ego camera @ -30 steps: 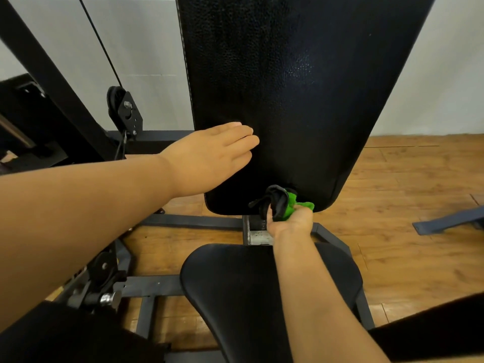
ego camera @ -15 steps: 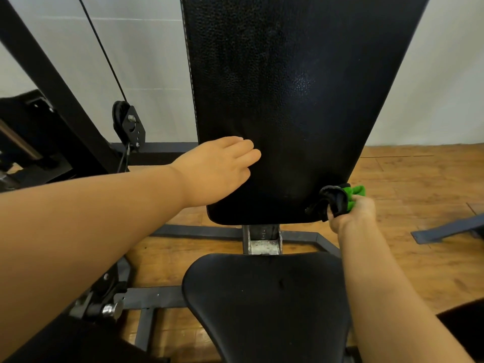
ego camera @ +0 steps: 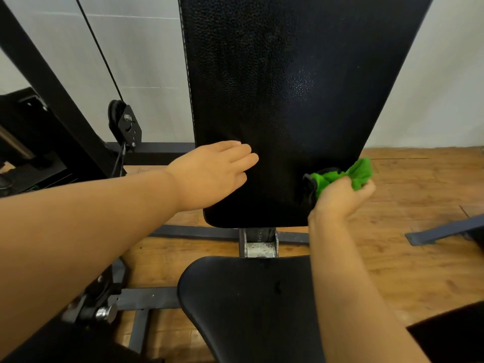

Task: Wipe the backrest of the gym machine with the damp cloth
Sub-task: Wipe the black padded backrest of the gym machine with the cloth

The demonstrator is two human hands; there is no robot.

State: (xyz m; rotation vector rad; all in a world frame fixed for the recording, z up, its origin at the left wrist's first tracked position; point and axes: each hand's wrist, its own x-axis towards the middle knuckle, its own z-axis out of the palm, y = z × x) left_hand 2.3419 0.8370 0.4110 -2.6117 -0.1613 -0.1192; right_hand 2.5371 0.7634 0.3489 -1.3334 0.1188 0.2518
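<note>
Your left hand (ego camera: 214, 171) lies flat against the lower left part of the black backrest (ego camera: 288, 87), with the fingers straight and close together, so it holds nothing and only presses on the padding. Your right hand (ego camera: 340, 197) is at the lower right corner of the backrest, and its fingers are curled around the green cloth (ego camera: 353, 174), which is bunched up in the grip (a darker, almost black part of it shows on the left side of the bunch). The cloth touches the right edge of the backrest near the bottom, and one green end sticks out above your knuckles, over the wooden floor (ego camera: 406, 258). The backrest stands upright and a little wider toward the top, with a grainy surface and a soft shine in the middle right area. Below it you can see the grey metal bracket (ego camera: 259, 242) that carries it, and nearer to you the black seat pad (ego camera: 248, 305). At the left, a thin cable (ego camera: 99, 51) runs down to a black pulley (ego camera: 123, 124) on the dark frame of the machine. A white wall (ego camera: 146, 61) is behind everything.
</note>
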